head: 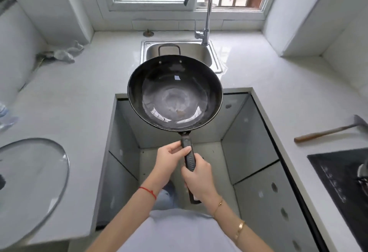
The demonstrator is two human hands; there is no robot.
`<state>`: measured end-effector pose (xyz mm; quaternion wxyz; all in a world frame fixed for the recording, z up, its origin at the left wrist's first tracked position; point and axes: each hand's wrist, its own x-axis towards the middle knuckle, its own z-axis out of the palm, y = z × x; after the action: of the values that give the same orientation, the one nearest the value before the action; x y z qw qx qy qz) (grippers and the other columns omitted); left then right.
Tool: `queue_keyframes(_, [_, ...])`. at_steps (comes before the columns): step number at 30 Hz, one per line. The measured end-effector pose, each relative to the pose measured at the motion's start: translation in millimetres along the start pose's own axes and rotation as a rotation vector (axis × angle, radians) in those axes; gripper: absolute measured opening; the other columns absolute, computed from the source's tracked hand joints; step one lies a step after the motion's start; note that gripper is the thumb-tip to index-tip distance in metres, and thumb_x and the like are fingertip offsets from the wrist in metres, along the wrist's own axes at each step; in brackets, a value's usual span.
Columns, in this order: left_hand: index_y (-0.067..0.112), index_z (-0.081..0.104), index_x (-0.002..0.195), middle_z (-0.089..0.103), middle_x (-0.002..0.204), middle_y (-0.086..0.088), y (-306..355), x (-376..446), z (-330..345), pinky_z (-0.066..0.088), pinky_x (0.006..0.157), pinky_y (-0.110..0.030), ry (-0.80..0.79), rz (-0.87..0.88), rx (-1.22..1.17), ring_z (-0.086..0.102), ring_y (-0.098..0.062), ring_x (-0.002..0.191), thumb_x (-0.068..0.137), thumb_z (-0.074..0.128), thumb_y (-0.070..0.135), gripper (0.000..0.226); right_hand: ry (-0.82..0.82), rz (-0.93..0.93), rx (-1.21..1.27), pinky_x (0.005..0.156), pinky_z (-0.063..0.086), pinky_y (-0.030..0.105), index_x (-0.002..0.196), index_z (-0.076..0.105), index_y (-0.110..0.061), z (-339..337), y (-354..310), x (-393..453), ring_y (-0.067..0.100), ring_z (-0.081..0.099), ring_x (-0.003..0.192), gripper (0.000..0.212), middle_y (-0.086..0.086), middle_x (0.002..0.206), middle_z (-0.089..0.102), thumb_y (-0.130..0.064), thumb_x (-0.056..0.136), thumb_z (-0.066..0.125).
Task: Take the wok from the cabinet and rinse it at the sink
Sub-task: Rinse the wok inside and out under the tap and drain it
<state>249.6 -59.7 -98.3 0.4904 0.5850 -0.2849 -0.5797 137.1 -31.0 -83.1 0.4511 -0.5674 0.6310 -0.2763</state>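
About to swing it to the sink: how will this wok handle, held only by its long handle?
Likely front-heavy: the wok bowl sits far beyond the left hand and right hand on the handle. It looks rigid metal. It may twist; the ribbed handle should resist slipping.

The faucet [206,15] arches over the sink [216,60], counter [258,76] open alongside.

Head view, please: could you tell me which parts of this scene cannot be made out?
- Sink: the wok covers most of the basin; only the far part shows.
- Wok handle: partly wrapped by left hand and right hand.
- Glass lid: cut off by the left edge.
- Stove: cut off by the right edge.
- Bottle: blurred, at the left edge.
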Motion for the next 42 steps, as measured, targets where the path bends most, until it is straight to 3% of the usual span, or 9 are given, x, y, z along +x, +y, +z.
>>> queue_keyframes(2, [0.002,0.072,0.111,0.075,0.105,-0.009,21.1,44.2,-2.5,0.054,0.092,-0.024,-0.01,0.0,0.002,0.07,-0.013,0.093,0.082,0.073,0.0,0.029,-0.013,0.011,0.025,0.037,0.043,0.027,0.077,0.049,-0.009,5.5,-17.0,44.9,0.018,0.054,0.039,0.011,0.004,0.06,0.052,-0.006,0.084,0.057])
queue_keyframes(7, [-0.002,0.07,0.114,0.074,0.108,-0.013,70.7,149.1,-7.5,0.057,0.085,-0.022,-0.04,-0.022,0.018,0.071,-0.015,0.091,0.083,0.071,-0.001,0.031,-0.019,0.015,0.046,0.037,0.039,0.02,0.072,0.045,-0.02,12.8,-61.1,150.4,0.011,0.049,0.037,0.025,0.004,0.061,0.053,-0.005,0.088,0.058])
queue_keyframes(13, [-0.003,0.066,0.119,0.072,0.113,-0.014,107.6,250.1,-4.0,0.054,0.094,-0.032,-0.027,-0.081,0.051,0.069,-0.021,0.1,0.082,0.074,0.002,0.038,-0.045,0.058,0.056,0.036,0.04,0.02,0.074,0.044,-0.021,16.6,-90.9,248.6,0.006,0.048,0.033,0.025,0.004,0.064,0.052,-0.006,0.088,0.057])
queue_keyframes(21, [-0.005,0.064,0.122,0.071,0.114,-0.016,127.3,349.9,14.2,0.053,0.094,-0.031,-0.004,-0.137,0.069,0.068,-0.021,0.098,0.083,0.072,0.001,0.041,-0.096,0.088,0.063,0.036,0.042,0.019,0.084,0.05,-0.018,12.3,-98.1,354.1,0.006,0.051,0.034,0.014,0.006,0.067,0.056,-0.008,0.091,0.058])
queue_keyframes(25, [-0.005,0.064,0.119,0.07,0.106,-0.012,134.6,387.3,35.1,0.054,0.071,-0.013,0.051,-0.161,0.077,0.07,-0.002,0.077,0.084,0.069,-0.004,0.035,-0.147,0.098,0.025,0.037,0.044,0.023,0.091,0.051,-0.013,-0.1,-92.5,401.9,0.009,0.051,0.037,0.006,0.005,0.068,0.055,-0.01,0.092,0.056])
queue_keyframes(27, [-0.008,0.062,0.118,0.068,0.107,-0.017,137.2,403.2,44.4,0.054,0.066,-0.011,0.076,-0.164,0.069,0.069,0.004,0.069,0.084,0.066,-0.009,0.034,-0.173,0.105,0.008,0.037,0.046,0.025,0.091,0.051,-0.012,-5.0,-90.5,422.1,0.011,0.051,0.038,0.005,0.005,0.067,0.054,-0.009,0.092,0.055])
queue_keyframes(32, [-0.009,0.063,0.119,0.068,0.116,-0.021,133.9,430.3,54.0,0.055,0.084,-0.016,0.116,-0.18,0.044,0.066,-0.022,0.101,0.084,0.067,-0.007,0.035,-0.222,0.117,-0.009,0.039,0.049,0.028,0.095,0.054,-0.009,-9.3,-81.6,456.9,0.012,0.053,0.04,0.004,0.008,0.068,0.055,-0.009,0.091,0.054])
queue_keyframes(37, [-0.001,0.064,0.121,0.07,0.118,-0.013,133.9,440.7,50.2,0.049,0.099,-0.029,0.109,-0.22,0.023,0.065,-0.022,0.112,0.086,0.068,-0.002,0.036,-0.257,0.142,0.029,0.043,0.051,0.026,0.102,0.055,-0.01,-4.7,-77.5,469.6,0.015,0.053,0.048,0.01,0.007,0.073,0.054,-0.009,0.091,0.055])
queue_keyframes(42, [-0.002,0.064,0.124,0.069,0.12,-0.013,129.6,446.0,43.8,0.05,0.099,-0.029,0.1,-0.248,0.048,0.065,-0.022,0.114,0.086,0.068,-0.001,0.038,-0.243,0.131,-0.002,0.042,0.051,0.028,0.099,0.054,-0.012,3.5,-72.2,473.0,0.01,0.052,0.044,0.01,0.005,0.071,0.054,-0.01,0.09,0.056])
